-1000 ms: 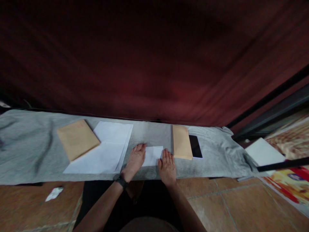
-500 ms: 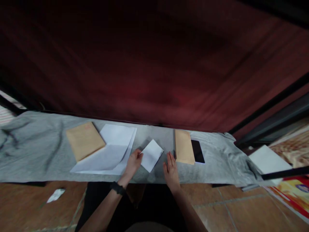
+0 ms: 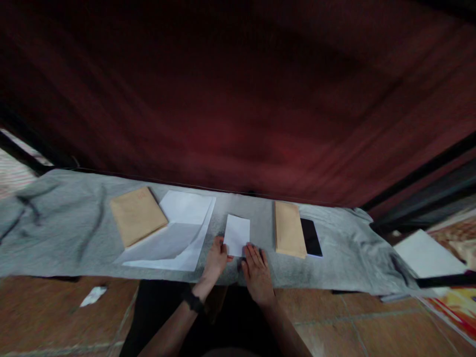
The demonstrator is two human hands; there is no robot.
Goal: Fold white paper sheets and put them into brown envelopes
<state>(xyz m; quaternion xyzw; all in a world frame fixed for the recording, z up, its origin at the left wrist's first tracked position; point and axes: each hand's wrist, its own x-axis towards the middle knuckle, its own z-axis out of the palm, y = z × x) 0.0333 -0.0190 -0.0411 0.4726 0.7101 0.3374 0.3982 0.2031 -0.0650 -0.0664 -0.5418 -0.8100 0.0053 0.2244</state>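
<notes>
A small folded white paper (image 3: pixel 237 235) lies on the grey cloth in front of me, its long sides pointing away from me. My left hand (image 3: pixel 217 258), with a dark band on the wrist, pinches its lower left corner. At the lower right corner my right hand (image 3: pixel 257 271) rests with fingers stretched out flat, the fingertips touching the paper's edge. Larger white sheets (image 3: pixel 182 248) lie left of my left hand, partly under a stack of brown envelopes (image 3: pixel 138 216). Right of my right hand is another pile of brown envelopes (image 3: pixel 290 230).
A dark-screened phone or tablet (image 3: pixel 311 238) lies partly beneath the right-hand envelopes. The grey cloth (image 3: pixel 345 248) covers a narrow bench along a dark red curtain (image 3: pixel 238 124). A white board (image 3: pixel 427 253) is at far right, and a crumpled white scrap (image 3: pixel 92 296) lies on the tiled floor.
The folded paper has turned from a diamond angle to nearly straight. My right hand has moved left onto its lower right corner; my left hand has shifted to its lower left corner.
</notes>
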